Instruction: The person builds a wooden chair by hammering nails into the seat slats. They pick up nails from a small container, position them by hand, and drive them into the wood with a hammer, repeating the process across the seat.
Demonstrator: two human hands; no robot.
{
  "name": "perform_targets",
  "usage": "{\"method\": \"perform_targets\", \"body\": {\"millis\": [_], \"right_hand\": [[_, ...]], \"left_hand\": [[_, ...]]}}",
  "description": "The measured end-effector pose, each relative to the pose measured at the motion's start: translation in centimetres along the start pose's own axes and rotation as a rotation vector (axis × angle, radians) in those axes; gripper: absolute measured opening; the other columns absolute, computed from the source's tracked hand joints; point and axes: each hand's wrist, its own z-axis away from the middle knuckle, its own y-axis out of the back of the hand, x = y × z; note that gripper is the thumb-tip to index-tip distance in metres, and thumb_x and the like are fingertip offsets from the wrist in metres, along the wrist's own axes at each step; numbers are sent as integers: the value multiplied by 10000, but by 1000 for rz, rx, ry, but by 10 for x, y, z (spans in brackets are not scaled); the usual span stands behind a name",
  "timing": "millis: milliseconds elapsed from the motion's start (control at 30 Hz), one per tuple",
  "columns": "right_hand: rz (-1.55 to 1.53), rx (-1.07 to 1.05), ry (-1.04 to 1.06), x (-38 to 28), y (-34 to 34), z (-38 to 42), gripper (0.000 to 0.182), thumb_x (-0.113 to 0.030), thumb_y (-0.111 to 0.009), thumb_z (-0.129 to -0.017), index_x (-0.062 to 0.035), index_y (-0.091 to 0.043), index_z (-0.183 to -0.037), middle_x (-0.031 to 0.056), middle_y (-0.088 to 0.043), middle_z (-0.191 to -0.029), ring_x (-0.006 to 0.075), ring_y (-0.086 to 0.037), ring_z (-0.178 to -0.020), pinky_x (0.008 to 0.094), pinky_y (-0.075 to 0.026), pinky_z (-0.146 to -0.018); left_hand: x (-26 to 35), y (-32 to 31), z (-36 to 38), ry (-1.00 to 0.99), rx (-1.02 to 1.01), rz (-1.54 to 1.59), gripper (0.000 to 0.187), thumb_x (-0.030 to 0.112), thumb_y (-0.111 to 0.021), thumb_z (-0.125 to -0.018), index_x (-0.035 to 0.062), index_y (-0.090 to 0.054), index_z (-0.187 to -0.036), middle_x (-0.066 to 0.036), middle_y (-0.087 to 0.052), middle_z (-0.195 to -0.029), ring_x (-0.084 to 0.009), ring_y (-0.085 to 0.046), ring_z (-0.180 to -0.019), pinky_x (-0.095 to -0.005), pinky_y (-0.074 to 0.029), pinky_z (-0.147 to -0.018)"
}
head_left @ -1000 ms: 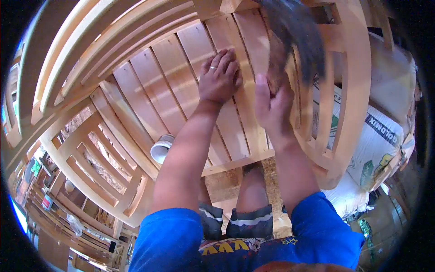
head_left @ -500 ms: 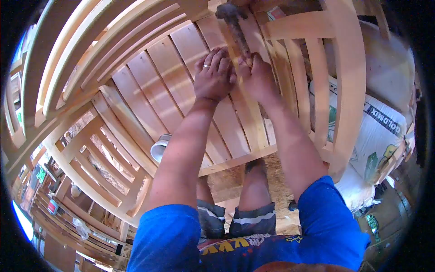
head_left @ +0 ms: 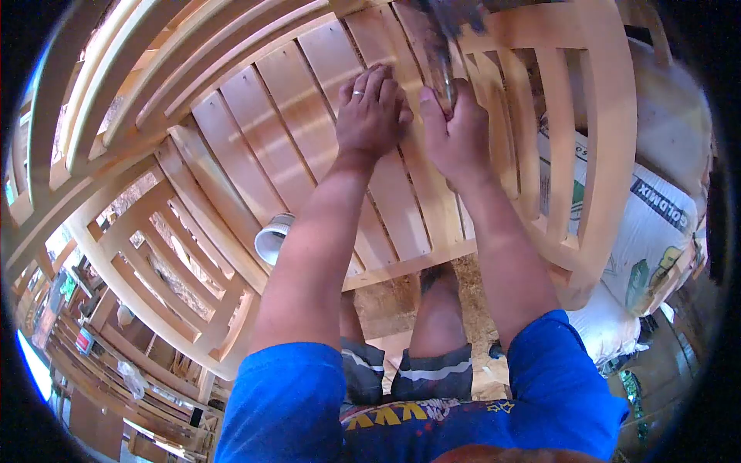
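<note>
My right hand (head_left: 457, 135) is wrapped round the handle of a hammer (head_left: 451, 23), whose head is blurred at the top of the view. Just left of it, my left hand (head_left: 372, 112), with a ring on one finger, rests on the slatted wooden seat (head_left: 289, 112). Its fingers are curled together, and anything between them is hidden. A white cup-like container (head_left: 274, 239) lies on the seat's front left part, beside my left forearm.
Slatted wooden armrests stand at the left (head_left: 162, 270) and right (head_left: 610, 147) of the seat, with a slatted backrest (head_left: 123, 85) at upper left. Printed white sacks (head_left: 648, 231) lie beyond the right armrest. Wooden frames fill the lower left.
The hammer and my right hand have moved a little to the right, and the hammer head is now higher in the view. The whole view has shifted slightly.
</note>
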Motion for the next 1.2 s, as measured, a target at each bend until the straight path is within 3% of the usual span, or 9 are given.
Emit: {"method": "perform_targets", "body": {"millis": [233, 433, 533, 633, 800, 900, 967, 1067, 1200], "right_hand": [[326, -64, 22, 45, -24, -30, 352, -323, -629, -1007, 22, -561, -1011, 294, -698, -872, 477, -705, -854, 558, -572, -739], [258, 51, -14, 51, -26, -30, 415, -398, -679, -993, 14, -629, -986, 194, -686, -760, 397, -669, -692, 449, -531, -660], [236, 97, -37, 73, -33, 2, 406, -412, -677, -996, -9, -631, -993, 126, -660, -718, 278, -639, -614, 401, -513, -611], [80, -48, -307, 62, -25, 68, 472, -444, -631, -999, 25, -626, -1058, 254, -707, -856, 430, -707, -833, 499, -554, -789], [-410, -24, -542, 68, -34, 168, 309, -315, -666, -1001, -22, -570, -1027, 82, -609, -693, 175, -610, -554, 357, -533, -548], [-677, 21, -544, 88, -53, 204, 274, -261, -699, -987, -45, -535, -1024, 21, -556, -678, 95, -553, -510, 290, -488, -476], [-634, 16, -560, 100, -60, 208, 285, -256, -709, -980, -44, -522, -1015, 23, -557, -683, 108, -562, -519, 303, -496, -478], [-606, 39, -517, 104, -52, 196, 298, -255, -712, -973, -37, -520, -1042, 26, -564, -692, 119, -570, -521, 312, -502, -477], [-454, 51, -505, 98, -35, 202, 275, -253, -698, -981, -63, -500, -999, 14, -546, -690, 106, -556, -530, 298, -495, -468]], "left_hand": [[-5, -2, -6, -33, 16, -41, 461, 290, -702, -794, 88, -612, -1199, -100, -573, -1361, -303, -535, -1294, -492, -374, -1114], [-4, -5, 1, 24, 72, 57, 497, 262, -665, -834, 96, -561, -1291, -110, -553, -1391, -349, -541, -1281, -508, -413, -1062], [-9, -12, 5, 58, 120, 6, 473, 238, -659, -822, 110, -582, -1271, -106, -558, -1409, -321, -542, -1297, -500, -392, -1088], [-10, -14, 5, 119, 195, -33, 489, 230, -657, -825, 135, -581, -1299, -95, -536, -1456, -299, -523, -1335, -501, -363, -1113], [-10, -16, 8, 104, 362, -126, 440, 263, -642, -878, 145, -612, -1300, -117, -596, -1411, -365, -581, -1252, -543, -394, -1073], [-10, -15, 12, 107, 361, -228, 395, 275, -639, -905, 144, -646, -1278, -107, -629, -1383, -343, -612, -1224, -521, -399, -1081], [-7, -14, 15, 93, 392, -307, 363, 295, -648, -941, 118, -675, -1257, -96, -677, -1326, -301, -650, -1187, -472, -436, -1067], [-2, -7, 18, 161, 295, -89, 381, 224, -583, -975, 138, -653, -1340, -166, -577, -1483, -346, -541, -1364, -514, -400, -1107], [17, -5, 27, 187, 224, -80, 307, 242, -556, -994, 141, -694, -1248, -94, -676, -1330, -334, -598, -1273, -531, -427, -1062]]}}
